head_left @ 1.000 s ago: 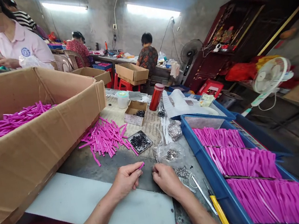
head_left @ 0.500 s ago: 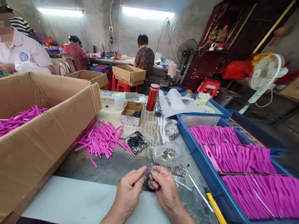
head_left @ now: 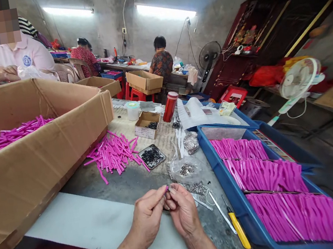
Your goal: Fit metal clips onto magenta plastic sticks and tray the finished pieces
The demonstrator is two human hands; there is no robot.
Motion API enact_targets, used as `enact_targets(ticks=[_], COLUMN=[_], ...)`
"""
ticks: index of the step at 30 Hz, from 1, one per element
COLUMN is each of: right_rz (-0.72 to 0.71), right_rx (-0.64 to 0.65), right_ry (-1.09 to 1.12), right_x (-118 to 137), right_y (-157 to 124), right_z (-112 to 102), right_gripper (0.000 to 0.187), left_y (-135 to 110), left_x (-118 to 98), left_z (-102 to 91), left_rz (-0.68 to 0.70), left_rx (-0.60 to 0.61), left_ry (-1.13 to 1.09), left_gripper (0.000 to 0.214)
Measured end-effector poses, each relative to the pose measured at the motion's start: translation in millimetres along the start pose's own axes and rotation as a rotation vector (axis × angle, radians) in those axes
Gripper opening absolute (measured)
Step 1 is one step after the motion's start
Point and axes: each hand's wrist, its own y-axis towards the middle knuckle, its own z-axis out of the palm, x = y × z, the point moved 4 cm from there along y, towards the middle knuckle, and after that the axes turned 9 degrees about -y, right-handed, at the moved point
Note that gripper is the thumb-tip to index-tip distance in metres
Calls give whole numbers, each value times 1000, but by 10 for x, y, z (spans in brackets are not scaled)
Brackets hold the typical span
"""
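Note:
Above the near edge of the table, my left hand point(head_left: 147, 216) is closed in a pinch on a magenta strip point(head_left: 166, 189); only its tip shows between the fingers. My right hand point(head_left: 184, 211) is closed too, its thumb and fingertips meeting the strip's end. Whatever small piece it may grip is hidden. Beyond my hands lie a loose pile of magenta strips point(head_left: 112, 153) and a small tray of black parts point(head_left: 152, 157). A plastic bag of small metal pieces point(head_left: 186, 169) rests just past my right hand.
A large cardboard box point(head_left: 46, 143) of strips stands at left. At right, a blue crate point(head_left: 247, 217) holds rows of magenta strips. Beside it lies a yellow-handled screwdriver point(head_left: 239, 230). A red flask point(head_left: 170, 107) stands further back. Several people sit at tables behind.
My hands have come together, so the right fingertips now meet the strip's tip instead of sitting apart from it. The co-worker at left has shifted their hands.

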Motion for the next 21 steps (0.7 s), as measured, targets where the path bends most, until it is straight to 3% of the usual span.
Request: enact_targets(ticks=[12, 21], right_rz=[-45, -159], right_rx=[-19, -54], right_ry=[-70, -223], right_x=[-2, -15], right_y=[-15, 7], right_z=[-2, -46], right_gripper=[16, 23], left_y=[-30, -53], left_x=[30, 27], left_z=[-1, 6], left_rz=[30, 49], left_rx=[-7, -25], left_ry=[95, 117], left_gripper=[28, 28])
